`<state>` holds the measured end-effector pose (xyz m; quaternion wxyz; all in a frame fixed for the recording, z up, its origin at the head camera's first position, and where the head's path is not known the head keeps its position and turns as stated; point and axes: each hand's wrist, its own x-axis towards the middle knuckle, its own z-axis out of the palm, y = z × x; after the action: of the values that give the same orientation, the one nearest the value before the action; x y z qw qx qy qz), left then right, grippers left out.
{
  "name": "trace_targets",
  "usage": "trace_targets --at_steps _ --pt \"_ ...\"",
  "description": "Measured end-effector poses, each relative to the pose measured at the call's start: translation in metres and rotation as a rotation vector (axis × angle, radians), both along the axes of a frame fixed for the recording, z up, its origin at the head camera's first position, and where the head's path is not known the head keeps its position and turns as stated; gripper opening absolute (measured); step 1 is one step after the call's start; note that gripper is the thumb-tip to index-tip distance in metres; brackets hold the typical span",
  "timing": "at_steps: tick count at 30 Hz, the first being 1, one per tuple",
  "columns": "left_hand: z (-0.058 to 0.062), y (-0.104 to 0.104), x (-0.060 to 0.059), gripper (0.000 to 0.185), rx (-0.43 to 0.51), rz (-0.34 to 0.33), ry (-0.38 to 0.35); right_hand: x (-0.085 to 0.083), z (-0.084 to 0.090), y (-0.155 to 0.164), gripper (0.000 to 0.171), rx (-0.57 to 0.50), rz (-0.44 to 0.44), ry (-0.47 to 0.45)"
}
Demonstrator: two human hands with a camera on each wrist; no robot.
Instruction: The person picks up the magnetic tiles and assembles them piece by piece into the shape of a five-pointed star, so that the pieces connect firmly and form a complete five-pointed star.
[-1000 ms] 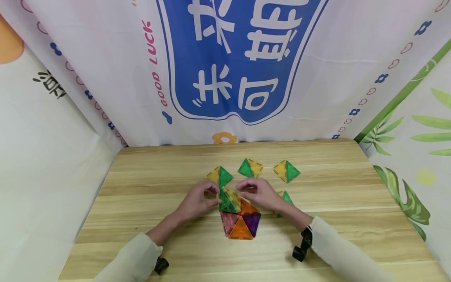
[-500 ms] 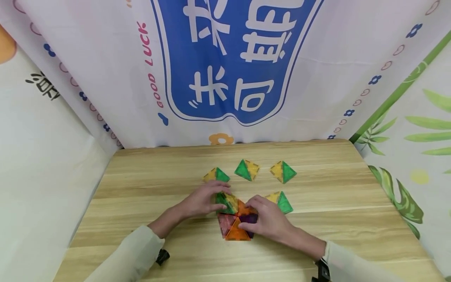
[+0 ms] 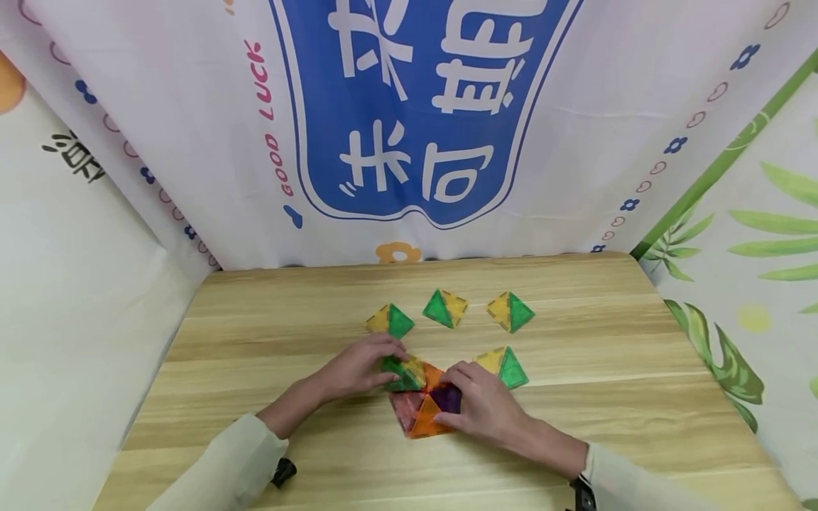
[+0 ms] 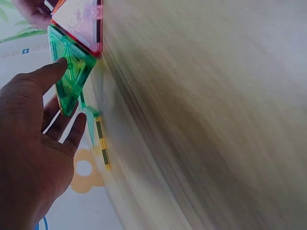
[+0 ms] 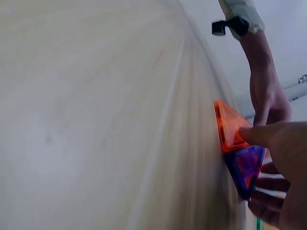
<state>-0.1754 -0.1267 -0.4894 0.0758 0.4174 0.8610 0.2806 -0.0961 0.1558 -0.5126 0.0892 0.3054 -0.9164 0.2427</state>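
Observation:
A cluster of translucent triangular magnetic tiles lies mid-table between the hands. It shows a pink tile [image 3: 405, 409], a near orange tile [image 3: 424, 421], a purple tile [image 3: 447, 398] and a far orange tile [image 3: 432, 375]. My left hand [image 3: 354, 365] pinches the green tile [image 4: 72, 72] at the cluster's far left, thumb on its face and fingers behind; a yellow tile [image 3: 415, 370] adjoins it. My right hand [image 3: 491, 402] grips the cluster's right side. Its thumb lies on the near orange tile, its fingers curl around the purple one, partly covering it.
Green-and-yellow tile pairs lie around the far side: a left pair [image 3: 400, 323], a middle pair [image 3: 438, 309], a right pair [image 3: 520, 313] and a nearer one [image 3: 512, 370] beside the right hand. A printed curtain [image 3: 255, 234] hangs behind the wooden table [image 3: 255, 305].
My right hand has come down and nearer, from above the yellow tile onto the cluster's right side. The left hand has shifted its hold on the green tile. The cluster has turned slightly.

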Motion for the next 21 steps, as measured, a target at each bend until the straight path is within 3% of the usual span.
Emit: trace_targets --at_steps 5,9,13,18,21 --pt "0.002 -0.014 0.005 0.026 0.007 0.010 -0.011 -0.016 -0.001 0.007 0.053 -0.100 0.144 -0.094" --pt "0.003 -0.025 0.011 0.025 -0.006 0.022 -0.019 -0.032 0.001 0.010 0.051 -0.100 0.229 -0.212" --pt "0.002 -0.032 0.016 0.027 0.003 0.017 -0.041 -0.047 0.004 0.013 0.051 -0.093 0.290 -0.314" --pt "0.004 -0.035 0.018 0.026 0.014 0.032 -0.079 -0.060 0.006 0.012 0.050 -0.090 0.349 -0.351" --pt "0.006 -0.037 0.016 0.024 0.036 0.062 -0.136 -0.070 0.009 0.006 0.049 -0.121 0.339 -0.370"
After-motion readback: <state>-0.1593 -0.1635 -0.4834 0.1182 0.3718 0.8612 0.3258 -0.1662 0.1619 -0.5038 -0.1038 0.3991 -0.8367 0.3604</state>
